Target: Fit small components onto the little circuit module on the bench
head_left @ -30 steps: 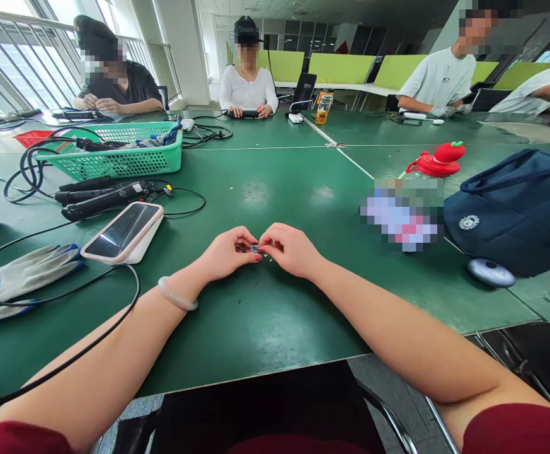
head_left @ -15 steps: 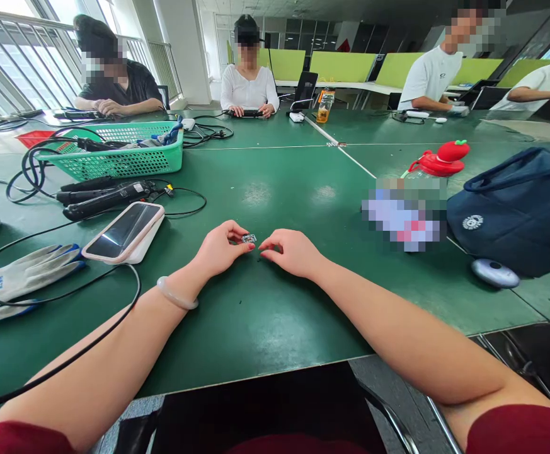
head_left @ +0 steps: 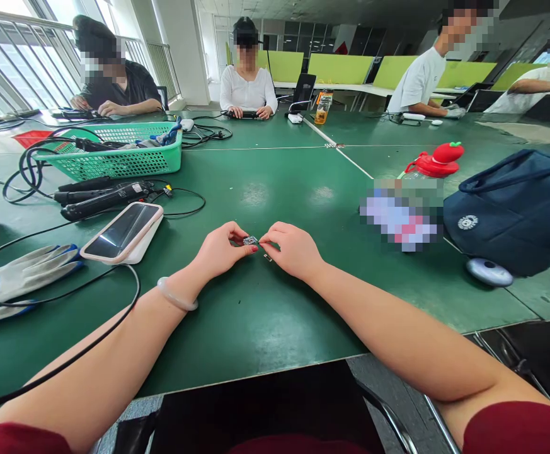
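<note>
Thumb and fingers of my left hand (head_left: 220, 251) pinch a small silver-and-dark patterned piece (head_left: 250, 240), too small to name more exactly. My right hand (head_left: 293, 249) has its thumb and forefinger pressed together at the right end of that piece. Whether the right fingertips grip the piece itself or something tiny at its edge, I cannot tell. Just below the right fingers shows a small light-and-dark rectangular bit (head_left: 268, 257), by the palm. Both hands are low over the green table (head_left: 256, 315).
To the left are a phone (head_left: 122, 232) on a white stand, gloves (head_left: 29, 277), black handheld devices (head_left: 104, 198) with cables and a green basket (head_left: 114, 161). On the right stand a red-lidded bottle (head_left: 435, 162), a navy bag (head_left: 515, 214) and a rounded pale device (head_left: 489, 272). Several people sit beyond.
My right thumb and forefinger have closed in from a small gap to the patterned piece. The small rectangular bit now shows below them. My left hand has barely moved.
</note>
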### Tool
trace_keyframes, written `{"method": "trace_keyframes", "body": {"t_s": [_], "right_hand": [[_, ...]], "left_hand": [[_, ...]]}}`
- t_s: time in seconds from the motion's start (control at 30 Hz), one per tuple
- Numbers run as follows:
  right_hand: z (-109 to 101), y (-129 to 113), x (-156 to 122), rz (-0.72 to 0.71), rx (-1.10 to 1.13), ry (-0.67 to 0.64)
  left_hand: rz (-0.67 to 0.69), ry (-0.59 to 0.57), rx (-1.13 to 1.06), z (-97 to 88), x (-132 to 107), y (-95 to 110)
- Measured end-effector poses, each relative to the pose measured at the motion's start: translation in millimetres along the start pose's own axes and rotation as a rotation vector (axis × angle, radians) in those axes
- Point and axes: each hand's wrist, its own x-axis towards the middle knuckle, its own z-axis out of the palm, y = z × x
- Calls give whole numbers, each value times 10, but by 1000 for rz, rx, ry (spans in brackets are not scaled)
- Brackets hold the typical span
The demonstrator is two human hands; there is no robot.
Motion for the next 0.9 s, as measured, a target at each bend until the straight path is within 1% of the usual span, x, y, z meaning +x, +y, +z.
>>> {"method": "trace_keyframes", "body": {"t_s": [0.1,0.33,0.43,0.57,0.67,0.73,0.83,0.9], "right_hand": [[0,-17,-11,-16,-52,18],[-5,-18,-16,-92,-155,-13],[-21,-34,-21,-106,-171,-21],[-39,-51,-34,-101,-116,18],[-46,-26,-29,-31,-14,45],[-48,12,-20,44,39,-13],[-45,73,-7,123,92,-197],[-43,96,-1,149,118,-273]], "left_hand": [[9,-13,1,-2,-14,23],[12,-24,-5,-5,-37,59],[5,-35,-61,-1,-39,64],[10,-89,-236,-7,-29,63],[-5,-103,-305,-15,-16,61],[-22,-96,-318,-16,-8,61],[-49,-76,-305,-13,0,61],[-61,-63,-289,-10,2,58]]}}
